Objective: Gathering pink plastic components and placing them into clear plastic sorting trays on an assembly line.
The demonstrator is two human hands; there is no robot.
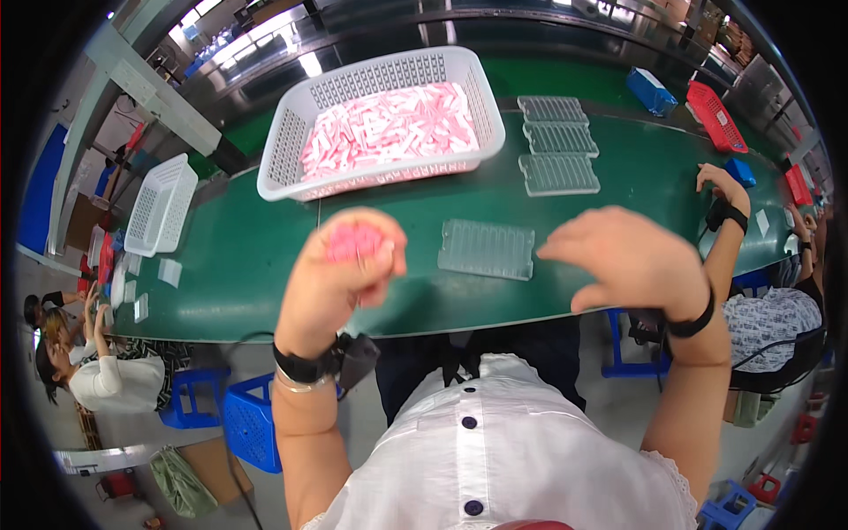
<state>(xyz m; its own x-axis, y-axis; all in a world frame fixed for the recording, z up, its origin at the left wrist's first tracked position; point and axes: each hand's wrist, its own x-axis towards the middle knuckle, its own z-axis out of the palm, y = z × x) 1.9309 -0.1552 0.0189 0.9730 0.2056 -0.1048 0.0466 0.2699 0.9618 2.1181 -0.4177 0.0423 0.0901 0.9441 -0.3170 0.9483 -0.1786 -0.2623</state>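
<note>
My left hand (322, 287) is closed around a bunch of small pink pieces (355, 240), their ends showing at the top of the fist. My right hand (632, 261) is open, its fingers stretched out near the right edge of a clear ribbed plastic tray (486, 250). That tray lies flat on the green table, between my hands, and no pieces show in it. Beyond my left hand stands a light grey perforated basket (287, 146), holding a large heap of slim pink and white pieces (389, 128).
Three more clear trays (559, 139) lie in a column right of the basket. A blue packet (652, 92) and a red basket (717, 117) sit at the far right. A white basket (162, 205) stands left. Other people work at both ends of the green table (221, 291).
</note>
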